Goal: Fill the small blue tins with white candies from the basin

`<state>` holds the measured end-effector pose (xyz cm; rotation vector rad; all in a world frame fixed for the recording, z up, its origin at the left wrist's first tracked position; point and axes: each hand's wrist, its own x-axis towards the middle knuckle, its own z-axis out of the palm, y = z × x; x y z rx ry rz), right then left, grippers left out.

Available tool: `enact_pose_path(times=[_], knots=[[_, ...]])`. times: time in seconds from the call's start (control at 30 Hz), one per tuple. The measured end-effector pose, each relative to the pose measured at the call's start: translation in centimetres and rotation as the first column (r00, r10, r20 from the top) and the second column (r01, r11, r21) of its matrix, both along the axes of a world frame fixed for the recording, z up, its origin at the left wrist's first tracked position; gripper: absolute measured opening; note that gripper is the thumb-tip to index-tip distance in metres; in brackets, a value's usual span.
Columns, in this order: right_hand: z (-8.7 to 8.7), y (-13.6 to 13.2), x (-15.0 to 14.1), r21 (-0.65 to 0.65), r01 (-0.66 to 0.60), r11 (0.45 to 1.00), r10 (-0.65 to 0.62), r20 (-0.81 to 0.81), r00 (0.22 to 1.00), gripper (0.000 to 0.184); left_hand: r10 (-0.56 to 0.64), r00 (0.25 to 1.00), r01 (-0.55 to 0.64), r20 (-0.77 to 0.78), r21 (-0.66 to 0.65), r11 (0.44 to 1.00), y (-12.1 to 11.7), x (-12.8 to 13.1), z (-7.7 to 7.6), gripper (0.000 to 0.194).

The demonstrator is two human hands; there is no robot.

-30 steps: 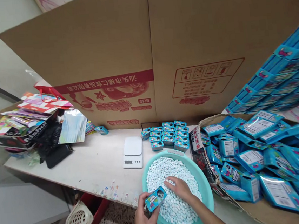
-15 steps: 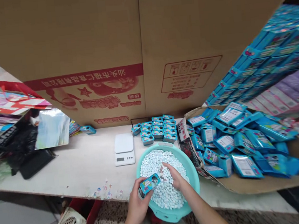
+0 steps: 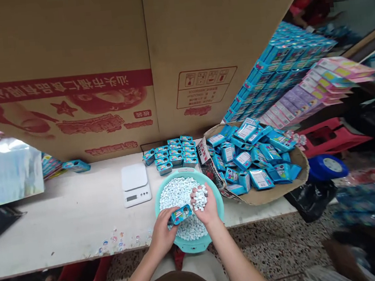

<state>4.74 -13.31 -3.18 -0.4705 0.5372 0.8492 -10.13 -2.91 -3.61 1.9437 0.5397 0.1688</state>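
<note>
Our left hand grips a blue oblong carton pointing lengthwise toward white rounded pellets our right hand cups.

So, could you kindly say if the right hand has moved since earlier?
Yes: the right hand has moved rightward, nearer the right rim of the turquoise basin.

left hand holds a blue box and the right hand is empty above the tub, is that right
The right hand isn't empty: the head view shows it cupping white pieces above the tub. The left hand does hold a blue box.
</note>
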Motion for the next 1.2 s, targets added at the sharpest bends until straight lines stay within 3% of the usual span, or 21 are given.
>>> enact_pose_path(times=[0.23, 0.43, 0.6, 0.93, 1.2], knots=[[2.5, 0.7, -0.9, -0.087, 0.128, 0.988, -0.113, 0.164, 0.98, 0.029, -0.081, 0.995, 0.079, 0.062, 0.033, 0.996, 0.1, 0.9, 0.4, 0.044], [3.2, 0.4, -1.1, -0.194, 0.153, 0.969, -0.116, 0.188, 0.975, 0.033, -0.105, 0.991, 0.102, 0.083, 0.05, 0.994, 0.1, 1.1, 0.9, 0.046], [4.0, 0.2, -0.8, -0.268, 0.158, 0.95, -0.058, 0.348, 0.936, 0.039, -0.146, 0.982, 0.139, 0.117, 0.059, 0.988, -0.6, 2.0, 1.9, 0.05], [4.1, -0.2, 0.1, -0.387, 0.172, 0.906, 0.076, 0.547, 0.834, 0.037, 0.087, 0.996, -0.087, 0.031, -0.012, 0.996, -3.6, 3.3, 1.6, 0.04], [4.4, -0.5, 1.3, -0.388, 0.158, 0.908, 0.065, 0.504, 0.861, 0.033, 0.17, 0.984, -0.17, 0.058, -0.019, 0.985, -4.6, 4.3, 2.0, 0.038]])
